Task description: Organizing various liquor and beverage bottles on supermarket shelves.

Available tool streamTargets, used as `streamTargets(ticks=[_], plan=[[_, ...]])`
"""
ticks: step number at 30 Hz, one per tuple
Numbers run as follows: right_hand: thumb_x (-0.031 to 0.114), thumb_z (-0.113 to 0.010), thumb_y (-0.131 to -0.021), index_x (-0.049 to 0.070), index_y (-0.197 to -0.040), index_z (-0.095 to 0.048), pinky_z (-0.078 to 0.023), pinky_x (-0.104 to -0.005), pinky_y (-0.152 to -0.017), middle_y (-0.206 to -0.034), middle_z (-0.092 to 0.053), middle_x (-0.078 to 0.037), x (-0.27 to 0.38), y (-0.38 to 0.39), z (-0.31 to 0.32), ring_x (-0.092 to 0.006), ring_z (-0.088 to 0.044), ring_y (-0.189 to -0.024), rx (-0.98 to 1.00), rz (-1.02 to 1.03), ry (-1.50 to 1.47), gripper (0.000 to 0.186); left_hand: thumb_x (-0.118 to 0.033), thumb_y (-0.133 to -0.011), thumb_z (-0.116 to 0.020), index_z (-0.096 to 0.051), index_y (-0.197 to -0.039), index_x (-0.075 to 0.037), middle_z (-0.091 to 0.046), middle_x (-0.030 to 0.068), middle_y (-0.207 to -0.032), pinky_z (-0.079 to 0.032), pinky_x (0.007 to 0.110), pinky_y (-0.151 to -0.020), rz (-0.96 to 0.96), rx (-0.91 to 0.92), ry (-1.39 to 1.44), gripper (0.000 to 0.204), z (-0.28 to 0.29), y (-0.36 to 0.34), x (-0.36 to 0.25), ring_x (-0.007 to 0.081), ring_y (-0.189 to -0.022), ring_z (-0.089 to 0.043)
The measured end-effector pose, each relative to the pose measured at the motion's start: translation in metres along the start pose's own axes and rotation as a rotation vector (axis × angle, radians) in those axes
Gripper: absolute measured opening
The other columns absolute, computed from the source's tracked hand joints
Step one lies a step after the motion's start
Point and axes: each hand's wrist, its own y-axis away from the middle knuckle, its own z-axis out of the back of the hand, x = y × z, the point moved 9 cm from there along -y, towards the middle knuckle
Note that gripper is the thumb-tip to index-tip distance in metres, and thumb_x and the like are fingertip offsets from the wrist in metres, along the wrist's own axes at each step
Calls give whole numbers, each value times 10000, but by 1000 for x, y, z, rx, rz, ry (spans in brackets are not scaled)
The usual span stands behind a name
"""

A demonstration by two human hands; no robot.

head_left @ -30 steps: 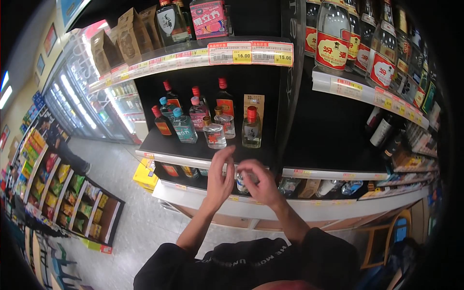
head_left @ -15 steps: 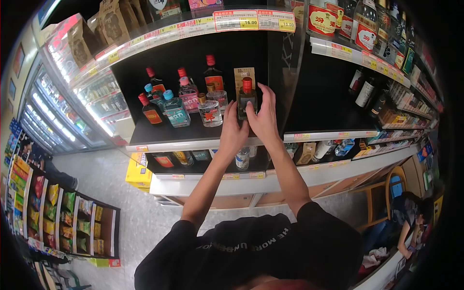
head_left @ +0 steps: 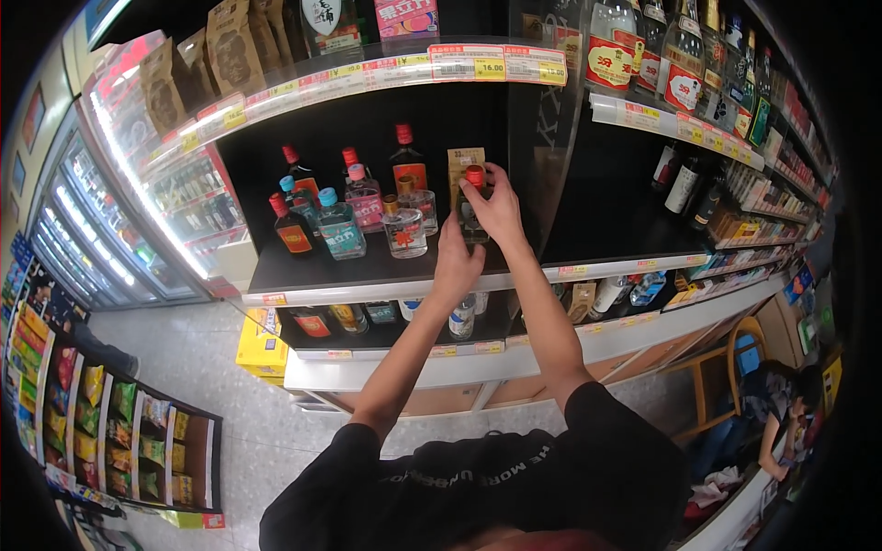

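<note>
Head view: your right hand [head_left: 496,213] has its grip closed round the upper part of the red-capped bottle [head_left: 469,219]; your left hand [head_left: 458,262] is half open at its lower left, firmness can't tell. Bottle's on the black shelf [head_left: 308,274], before a brown box [head_left: 466,157]. Reads as adjusting or grasping; next move calls for steady two-sided support. Shop around you: snack rack [head_left: 110,418] left, glass-door coolers [head_left: 101,220] beyond, grey floor [head_left: 253,441].
</note>
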Motion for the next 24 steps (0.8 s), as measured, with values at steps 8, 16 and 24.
streamTargets(ticks=[8,16,24], plan=[[431,-756,-857,-15,-1099,-638,-542,-427,-819,-948,-722,-217,-8,-3,-16,-383,-708,-937,105,-125,-24,521,-37,-825,-644,-287,-1477,89,-453,321,-1389,-398,458,-1103,-93,-43,-81,754,-2,3,0,453,-1310,-462],[462,-777,-813,17,-1062,-680,-547,-422,-836,-953,-737,-186,-11,-13,-12,-362,-712,-953,108,-168,19,519,-44,-800,-657,-261,-1452,159,-395,358,-1427,-350,455,-1145,-116,53,-79,790,0,7,-15,490,-1342,-411],[328,-692,-849,24,-997,-725,-540,-370,-815,-907,-739,-173,-23,-10,-17,-285,-730,-912,166,-168,149,340,-23,-783,-648,-288,-1433,167,-431,366,-1391,-379,459,-1123,-141,45,-53,767,7,13,-21,498,-1301,-448]])
